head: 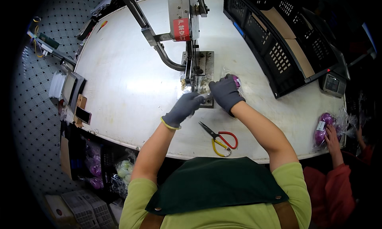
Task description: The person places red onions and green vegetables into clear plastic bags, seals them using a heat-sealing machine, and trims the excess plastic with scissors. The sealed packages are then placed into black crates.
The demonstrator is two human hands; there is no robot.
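Observation:
In a dark grey glove, my left hand (185, 108) grips a twisted piece of clear plastic film (206, 95) just in front of the metal base plate (209, 62) of a bench-mounted clipping machine (179, 8). My right hand (225, 91), gloved the same way, is closed at the neck of a clear plastic bag (226, 70) beside the plate; its fingers hide the exact hold. Purple produce with a white label (236, 80) shows in plastic behind that hand. Scissors with one red and one yellow handle (219, 138) lie on the white table (119, 109) nearer to me.
A black plastic crate (262, 41) lined with cardboard stands at the right, beside a small device with a display (334, 85). A co-worker's hand (333, 138) touches bagged purple produce (320, 135). A phone (83, 115) rests at the left edge; bagged produce (124, 169) sits below.

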